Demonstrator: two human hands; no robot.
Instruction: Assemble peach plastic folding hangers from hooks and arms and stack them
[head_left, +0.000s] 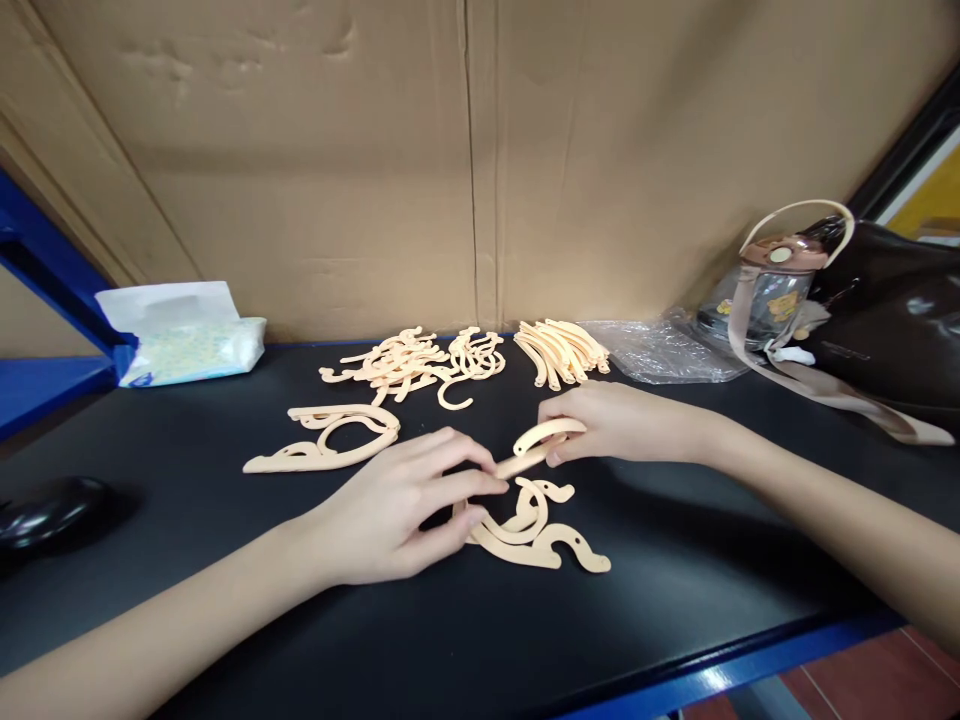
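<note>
My right hand [634, 420] is closed on cream curved plastic strips [545, 432], with two of them showing at its fingertips. The lower strip reaches to the fingertips of my left hand [409, 505]. My left thumb and fingers grip one end of a cream folding hanger [514, 548], which lies on the black tabletop with its hook and arms folded together. Part of that hanger is hidden under the left fingers. To the left rests another folded hanger [352, 455], apart from both hands.
Behind the hands lie a heap of hanger arms [405, 362], several hooks [476, 355] and a bundle of curved strips [562, 350]. A tissue pack [195, 345], black mouse [52, 510], clear plastic bag [667, 350], strapped bottle [780, 290] and black bag [892, 320] sit around the sides.
</note>
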